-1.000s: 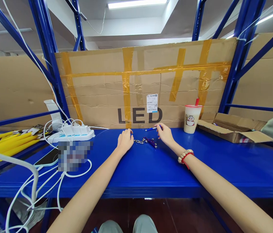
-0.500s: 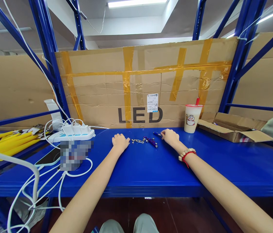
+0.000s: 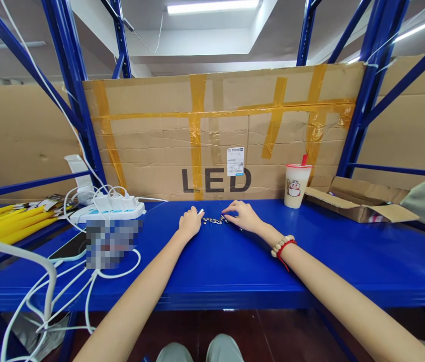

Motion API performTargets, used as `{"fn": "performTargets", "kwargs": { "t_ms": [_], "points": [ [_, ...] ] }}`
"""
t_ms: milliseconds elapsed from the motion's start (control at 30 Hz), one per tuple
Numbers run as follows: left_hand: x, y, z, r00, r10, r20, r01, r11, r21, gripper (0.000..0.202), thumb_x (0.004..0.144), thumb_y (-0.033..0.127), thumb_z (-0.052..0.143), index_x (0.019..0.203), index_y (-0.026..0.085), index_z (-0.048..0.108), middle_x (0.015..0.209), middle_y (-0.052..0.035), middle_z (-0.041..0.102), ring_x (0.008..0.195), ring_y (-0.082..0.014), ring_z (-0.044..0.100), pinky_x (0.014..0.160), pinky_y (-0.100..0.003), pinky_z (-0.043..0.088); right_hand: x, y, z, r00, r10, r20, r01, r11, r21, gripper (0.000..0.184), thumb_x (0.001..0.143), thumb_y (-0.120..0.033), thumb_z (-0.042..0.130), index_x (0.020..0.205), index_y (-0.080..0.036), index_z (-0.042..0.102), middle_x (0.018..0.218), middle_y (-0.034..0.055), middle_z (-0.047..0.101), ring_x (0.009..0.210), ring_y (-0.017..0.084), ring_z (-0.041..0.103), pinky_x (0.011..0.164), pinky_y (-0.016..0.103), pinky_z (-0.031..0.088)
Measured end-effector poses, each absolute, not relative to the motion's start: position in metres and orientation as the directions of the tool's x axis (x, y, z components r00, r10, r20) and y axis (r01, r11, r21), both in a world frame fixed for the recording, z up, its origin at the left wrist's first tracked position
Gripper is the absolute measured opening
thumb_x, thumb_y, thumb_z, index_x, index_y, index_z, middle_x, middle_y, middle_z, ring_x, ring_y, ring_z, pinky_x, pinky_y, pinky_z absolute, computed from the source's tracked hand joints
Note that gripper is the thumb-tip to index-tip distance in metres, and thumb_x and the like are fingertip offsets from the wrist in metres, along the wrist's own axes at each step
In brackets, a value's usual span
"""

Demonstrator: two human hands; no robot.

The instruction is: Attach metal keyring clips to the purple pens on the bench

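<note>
My left hand (image 3: pixel 189 223) rests on the blue tabletop, its fingers curled round a slim, pale pen-like thing (image 3: pixel 200 212) whose end sticks out at the top. To the right of it lies a short row of small shiny metal pieces (image 3: pixel 213 220), among them what looks like a clasp. My right hand (image 3: pixel 243 216) comes over the right end of this row. Its thumb and forefinger meet close together at a small dark piece, too small to name. The hand covers the spot where a purple thing lay. A beaded bracelet (image 3: pixel 283 246) with red cord circles the right wrist.
A lidded cup (image 3: pixel 297 186) with a red straw stands at the back right, beside an open cardboard box (image 3: pixel 359 203). On the left are a white power strip (image 3: pixel 108 211), tangled cables, a phone (image 3: pixel 69 247) and yellow rods (image 3: pixel 16 223). Cardboard (image 3: pixel 152 141) walls the back.
My right hand has moved left, from the blue pen-like thing to the small metal pieces. A pale pen-like thing now shows in my left hand. The purple thing is now out of sight.
</note>
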State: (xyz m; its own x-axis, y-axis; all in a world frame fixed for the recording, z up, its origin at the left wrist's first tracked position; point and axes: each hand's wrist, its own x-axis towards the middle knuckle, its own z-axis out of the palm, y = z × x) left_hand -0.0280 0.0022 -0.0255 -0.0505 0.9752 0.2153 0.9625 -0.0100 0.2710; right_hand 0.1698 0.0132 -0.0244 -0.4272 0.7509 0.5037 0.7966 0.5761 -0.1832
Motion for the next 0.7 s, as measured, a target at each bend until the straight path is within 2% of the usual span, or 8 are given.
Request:
{"fn": "performTargets", "kwargs": {
  "t_ms": [100, 233, 333, 500, 700],
  "points": [
    [-0.028, 0.001, -0.025, -0.002, 0.978, 0.211, 0.97, -0.049, 0.239, 0.034, 0.09, 0.04, 0.032, 0.102, 0.014, 0.049, 0.112, -0.0147, 0.059, 0.106, -0.0275, 0.053, 0.083, -0.036, 0.04, 0.161, 0.01, -0.029, -0.486, 0.745, 0.456, 0.777, 0.607, -0.163, 0.025, 0.085, -0.032, 0.049, 0.104, -0.025, 0.064, 0.106, 0.0062, 0.06, 0.101, 0.019, 0.052, 0.085, 0.036, 0.038],
    [-0.028, 0.0, -0.025, 0.021, 0.981, 0.192, 0.968, -0.068, 0.243, 0.033, 0.09, 0.041, 0.03, 0.099, 0.016, 0.05, 0.111, -0.0134, 0.059, 0.105, -0.026, 0.054, 0.081, -0.034, 0.041, 0.167, 0.011, -0.025, -0.375, 0.807, 0.456, 0.855, 0.491, -0.166, 0.027, 0.088, -0.028, 0.042, 0.105, -0.024, 0.064, 0.108, 0.0056, 0.061, 0.101, 0.019, 0.054, 0.083, 0.032, 0.039],
    [-0.029, 0.001, -0.025, 0.034, 0.98, 0.197, 0.962, -0.085, 0.258, 0.036, 0.091, 0.041, 0.025, 0.1, 0.015, 0.049, 0.111, -0.0137, 0.059, 0.105, -0.0254, 0.054, 0.081, -0.034, 0.041, 0.177, 0.014, -0.02, -0.247, 0.869, 0.428, 0.907, 0.363, -0.213, 0.025, 0.086, -0.025, 0.045, 0.098, -0.023, 0.067, 0.104, 0.0037, 0.064, 0.094, 0.017, 0.058, 0.076, 0.026, 0.042],
    [-0.029, 0.002, -0.029, 0.038, 0.975, 0.217, 0.964, -0.093, 0.249, 0.033, 0.092, 0.035, 0.024, 0.102, 0.013, 0.047, 0.112, -0.0152, 0.058, 0.105, -0.0264, 0.054, 0.083, -0.036, 0.039, 0.184, 0.014, -0.017, -0.156, 0.936, 0.316, 0.931, 0.247, -0.27, 0.016, 0.08, -0.03, 0.056, 0.084, -0.026, 0.07, 0.089, -0.0008, 0.07, 0.086, 0.015, 0.062, 0.063, 0.021, 0.042],
    [-0.028, -0.002, -0.027, 0.0, 0.96, 0.281, 0.952, -0.086, 0.293, 0.025, 0.091, 0.032, 0.028, 0.098, 0.013, 0.043, 0.111, -0.0159, 0.056, 0.106, -0.0261, 0.053, 0.084, -0.036, 0.039, 0.183, 0.013, -0.019, -0.152, 0.94, 0.307, 0.918, 0.249, -0.309, 0.018, 0.077, -0.027, 0.059, 0.092, -0.026, 0.069, 0.091, -0.001, 0.07, 0.086, 0.014, 0.062, 0.064, 0.021, 0.043]
  ]
}}
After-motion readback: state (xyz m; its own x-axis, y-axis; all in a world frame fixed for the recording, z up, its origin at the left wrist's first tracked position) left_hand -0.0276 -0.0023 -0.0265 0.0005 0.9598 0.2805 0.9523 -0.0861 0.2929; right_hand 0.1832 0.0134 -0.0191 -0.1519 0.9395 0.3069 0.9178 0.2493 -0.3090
